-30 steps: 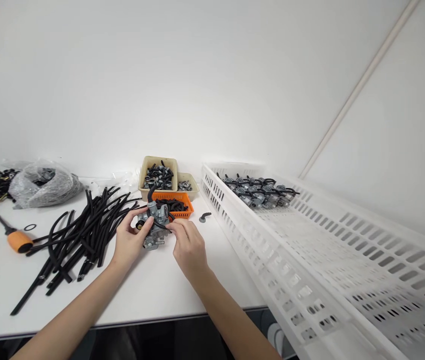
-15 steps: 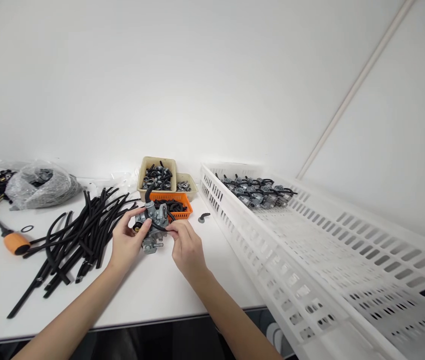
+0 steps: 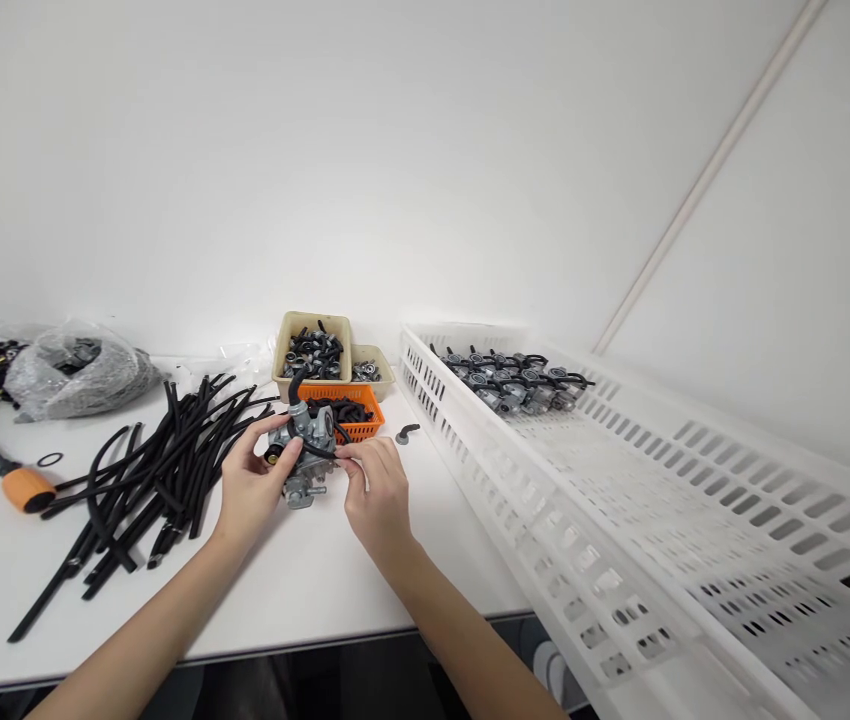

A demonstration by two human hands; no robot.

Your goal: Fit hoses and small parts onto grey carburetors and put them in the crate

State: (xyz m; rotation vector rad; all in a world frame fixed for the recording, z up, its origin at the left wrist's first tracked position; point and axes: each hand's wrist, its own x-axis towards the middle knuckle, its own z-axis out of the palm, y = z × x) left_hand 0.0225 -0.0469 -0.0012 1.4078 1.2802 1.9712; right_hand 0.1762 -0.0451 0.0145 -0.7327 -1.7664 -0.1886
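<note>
Above the white table, my left hand (image 3: 256, 480) is closed around the left side of a grey metal carburetor (image 3: 312, 430). A black elbow tube (image 3: 296, 385) sticks up from its top. My right hand (image 3: 376, 495) pinches the end of a thin black hose (image 3: 312, 447) that runs across the front of the carburetor. My left thumb lies against the body beside this hose. Whether the hose's far end is attached cannot be made out. A metal spout points right at the carburetor's bottom.
Black rubber hoses (image 3: 170, 460) and an orange-handled screwdriver (image 3: 27, 488) lie left. Behind stand an orange basket (image 3: 372, 428) of black parts and beige bins (image 3: 286, 325). A small elbow piece (image 3: 407, 434) lies near the white crate (image 3: 515, 490), which holds several carburetors (image 3: 522, 385).
The view has shifted very slightly. My right hand's fingers have moved a little at the hose end; both hands keep their hold.
</note>
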